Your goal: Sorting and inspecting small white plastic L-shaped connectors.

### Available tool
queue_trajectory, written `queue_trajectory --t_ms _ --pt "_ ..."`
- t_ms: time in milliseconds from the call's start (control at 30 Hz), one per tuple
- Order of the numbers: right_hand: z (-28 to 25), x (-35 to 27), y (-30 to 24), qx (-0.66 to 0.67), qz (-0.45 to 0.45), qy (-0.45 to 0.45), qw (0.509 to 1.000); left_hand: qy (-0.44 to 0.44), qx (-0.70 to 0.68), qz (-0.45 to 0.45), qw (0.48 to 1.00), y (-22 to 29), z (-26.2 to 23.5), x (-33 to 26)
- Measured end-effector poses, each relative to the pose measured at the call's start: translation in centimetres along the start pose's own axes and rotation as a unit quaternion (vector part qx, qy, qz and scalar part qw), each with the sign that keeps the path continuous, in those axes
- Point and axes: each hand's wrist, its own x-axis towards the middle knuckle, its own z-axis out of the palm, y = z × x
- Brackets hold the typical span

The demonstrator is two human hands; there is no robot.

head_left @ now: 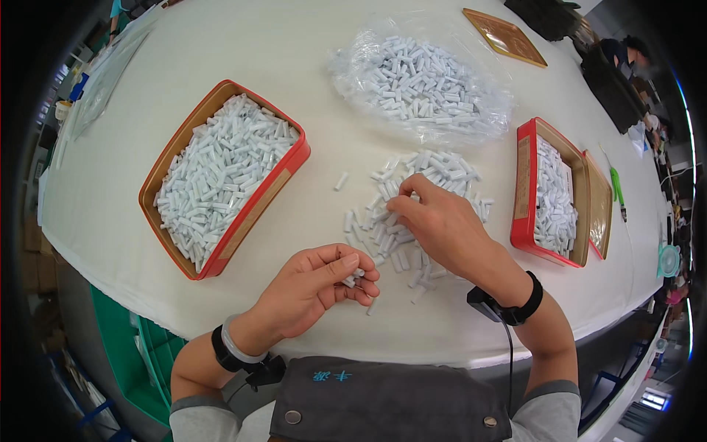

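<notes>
My left hand [313, 283] is curled around several small white tubes [355, 278], whose ends show between the thumb and fingers. Over a loose pile of the same white tubes [445, 168] reaches my right hand [445, 221]. Its thumb and forefinger are pinched together at the pile's left part; what is between them cannot be made out. One loose tube [341, 181] lies apart to the left of the pile, and another [373, 306] is just beside the left fingertips.
A red tin [254, 215] full of white tubes stands at the left, and a smaller red tin [524, 188] of tubes at the right. Behind the pile lies a clear plastic bag [490, 121] of tubes. A gold lid [504, 37] and a green-handled tool [616, 186] lie farther off.
</notes>
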Motion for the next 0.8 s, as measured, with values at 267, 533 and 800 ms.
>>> queue_trajectory --t_ms 267,533,800 --pt "-1.6 -0.5 -1.6 0.036 0.061 0.000 0.997 0.009 -0.028 -0.019 0.999 -0.2 0.2 0.7" --pt "-0.9 -0.4 -2.3 0.162 0.048 -0.010 0.986 -0.008 -0.106 -0.015 0.994 -1.3 0.2 1.1" --pt "0.5 1.7 -1.5 0.033 0.049 -0.035 0.998 -0.018 -0.103 -0.037 0.994 -1.3 0.0 0.3"
